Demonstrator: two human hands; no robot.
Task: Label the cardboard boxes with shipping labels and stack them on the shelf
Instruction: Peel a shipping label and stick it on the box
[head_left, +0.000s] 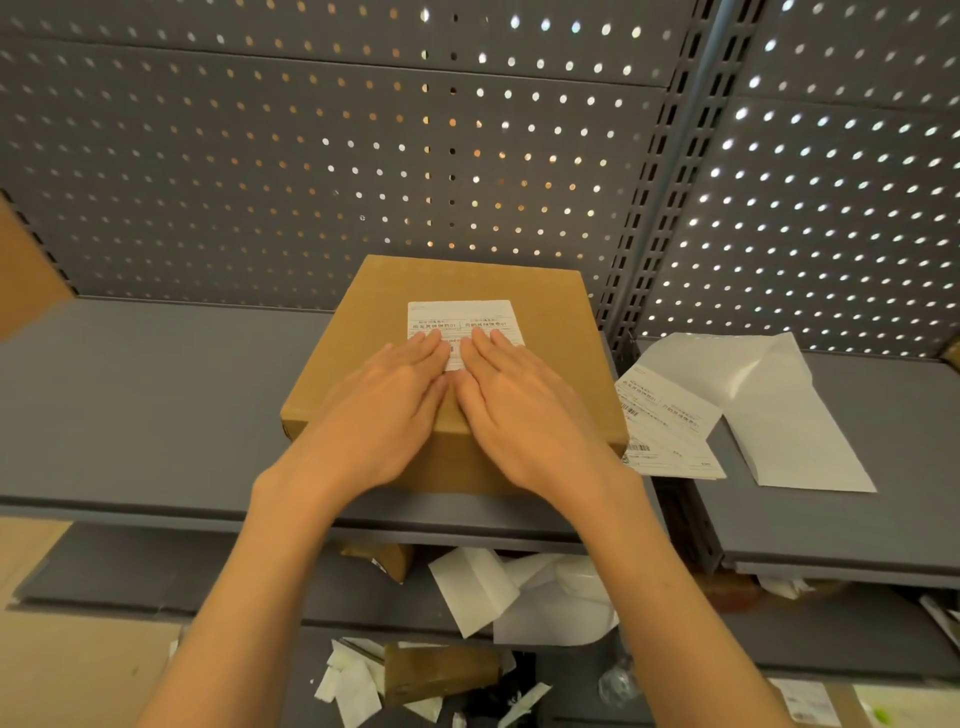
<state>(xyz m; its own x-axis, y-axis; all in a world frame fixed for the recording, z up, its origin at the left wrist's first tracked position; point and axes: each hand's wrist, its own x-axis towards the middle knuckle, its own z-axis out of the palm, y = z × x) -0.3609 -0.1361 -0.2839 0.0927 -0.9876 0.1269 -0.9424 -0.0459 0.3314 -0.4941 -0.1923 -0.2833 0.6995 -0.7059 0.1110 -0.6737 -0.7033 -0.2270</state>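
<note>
A cardboard box (452, 374) sits on a grey metal shelf (156, 405) before a perforated back panel (311, 156). Its white shipping label (464, 325) carries print too blurred to read. The left hand (387, 410) and right hand (524, 410) press it, fingers flat, gripping nothing. Spare labels (670, 431) lie beside the box.

A: The brown matt cardboard box (457, 374) is looking smooth; its white paper shipping label (464, 325) is lying flat.
B: The grey painted-metal shelf (156, 395) is showing matt; the perforated grey metal back panel (311, 156) too.
</note>
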